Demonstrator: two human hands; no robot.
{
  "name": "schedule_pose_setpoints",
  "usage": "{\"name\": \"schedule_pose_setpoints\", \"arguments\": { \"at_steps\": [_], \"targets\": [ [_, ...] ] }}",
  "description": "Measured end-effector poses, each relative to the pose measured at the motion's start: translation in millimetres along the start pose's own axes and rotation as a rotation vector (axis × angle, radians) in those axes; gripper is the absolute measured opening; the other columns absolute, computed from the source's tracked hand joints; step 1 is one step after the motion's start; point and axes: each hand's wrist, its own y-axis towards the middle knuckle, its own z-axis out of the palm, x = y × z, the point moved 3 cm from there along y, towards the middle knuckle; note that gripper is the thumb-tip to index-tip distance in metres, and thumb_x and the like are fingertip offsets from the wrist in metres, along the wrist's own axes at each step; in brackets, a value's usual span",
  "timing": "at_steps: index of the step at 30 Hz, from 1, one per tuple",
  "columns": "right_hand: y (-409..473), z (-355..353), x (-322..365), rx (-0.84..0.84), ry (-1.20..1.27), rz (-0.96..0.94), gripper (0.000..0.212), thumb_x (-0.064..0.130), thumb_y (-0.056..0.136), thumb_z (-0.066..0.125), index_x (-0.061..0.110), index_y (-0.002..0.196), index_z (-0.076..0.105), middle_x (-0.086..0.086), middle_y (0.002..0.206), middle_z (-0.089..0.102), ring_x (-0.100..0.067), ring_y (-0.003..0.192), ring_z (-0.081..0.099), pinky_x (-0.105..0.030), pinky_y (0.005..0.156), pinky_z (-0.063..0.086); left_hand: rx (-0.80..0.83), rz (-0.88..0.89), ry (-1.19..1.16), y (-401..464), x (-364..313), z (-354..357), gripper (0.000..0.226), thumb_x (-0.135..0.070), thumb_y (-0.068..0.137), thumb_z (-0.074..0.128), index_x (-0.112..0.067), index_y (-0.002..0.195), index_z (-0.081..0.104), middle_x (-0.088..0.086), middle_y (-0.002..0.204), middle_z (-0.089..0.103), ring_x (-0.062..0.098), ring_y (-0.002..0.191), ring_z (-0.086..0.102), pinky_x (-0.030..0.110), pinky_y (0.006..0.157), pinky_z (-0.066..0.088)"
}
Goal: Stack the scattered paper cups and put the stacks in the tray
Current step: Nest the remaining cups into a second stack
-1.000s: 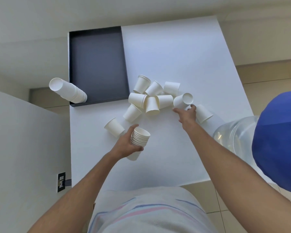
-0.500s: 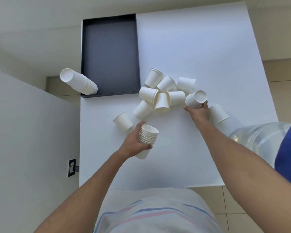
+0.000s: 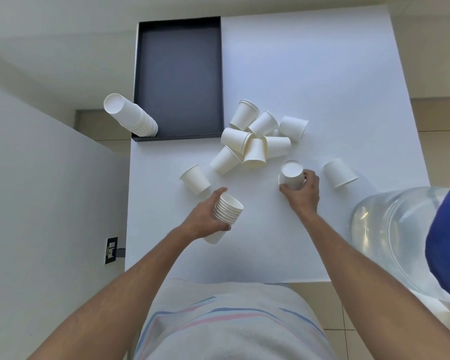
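A nested cup stack (image 3: 225,213) is gripped mouth-up in the left hand (image 3: 205,216), so it's ready to be fed. A single paper cup (image 3: 292,175) is pinched by the right hand (image 3: 303,192). The loose cup pile (image 3: 255,141) lies just beyond both hands, the black tray (image 3: 178,74) farther off left.

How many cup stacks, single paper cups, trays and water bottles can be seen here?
Cup stacks: 2, the held stack in the left hand and the tall stack in the tray.
Single paper cups: 10 visible, the held cup in the right hand, 9 on the table.
Tray: 1
Water bottle: 1
Total: 14
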Motion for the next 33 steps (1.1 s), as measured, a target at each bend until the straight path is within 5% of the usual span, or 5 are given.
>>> {"name": "schedule_pose_setpoints", "arguments": {
  "at_steps": [14,17,21,26,33],
  "targets": [
    [-103,58,55,0.389,-0.448,-0.767,0.073,-0.013,0.072,0.061,0.018,0.136,0.046,-0.011,0.149,0.032,-0.035,0.113,0.052,-0.043,0.081,0.055,0.035,0.097,0.245,-19,19,-6,0.110,-0.033,0.065,0.082,-0.035,0.150,0.012,0.001,0.126,0.058,0.024,0.106,0.057,0.038,0.087,0.049],
    [-123,65,67,0.483,-0.391,-0.737,0.082,-0.014,0.072,0.056,0.023,0.143,0.036,-0.005,0.149,0.031,-0.034,0.103,0.057,-0.041,0.077,0.053,0.018,0.099,0.243,-22,22,-10,0.110,-0.035,0.067,0.082,-0.034,0.151,0.011,0.002,0.125,0.058,0.024,0.103,0.058,0.037,0.085,0.050],
    [-146,75,79,0.560,-0.130,-0.554,0.081,-0.009,0.075,0.052,0.021,0.147,0.031,-0.001,0.144,0.044,-0.025,0.116,0.054,-0.039,0.093,0.049,0.015,0.103,0.207,-27,27,-13,0.111,-0.039,0.065,0.081,-0.041,0.148,0.008,0.000,0.119,0.061,0.023,0.097,0.060,0.041,0.082,0.054],
    [-154,85,97,0.629,0.020,-0.403,0.076,-0.008,0.076,0.045,0.024,0.144,0.032,0.008,0.128,0.054,-0.008,0.086,0.058,-0.010,0.065,0.043,-0.011,0.097,0.100,-35,42,-20,0.110,-0.038,0.067,0.079,-0.048,0.145,0.003,0.000,0.105,0.064,0.022,0.087,0.064,0.041,0.077,0.056],
    [-121,100,123,0.409,-0.121,-0.410,0.059,0.009,0.082,0.060,0.014,0.139,0.043,-0.005,0.131,0.054,-0.023,0.105,0.057,-0.040,0.096,0.046,-0.125,-0.008,0.206,-36,70,-47,0.109,-0.043,0.068,0.077,-0.040,0.150,0.006,0.004,0.123,0.060,0.027,0.103,0.060,0.041,0.086,0.052]
  ]
}}
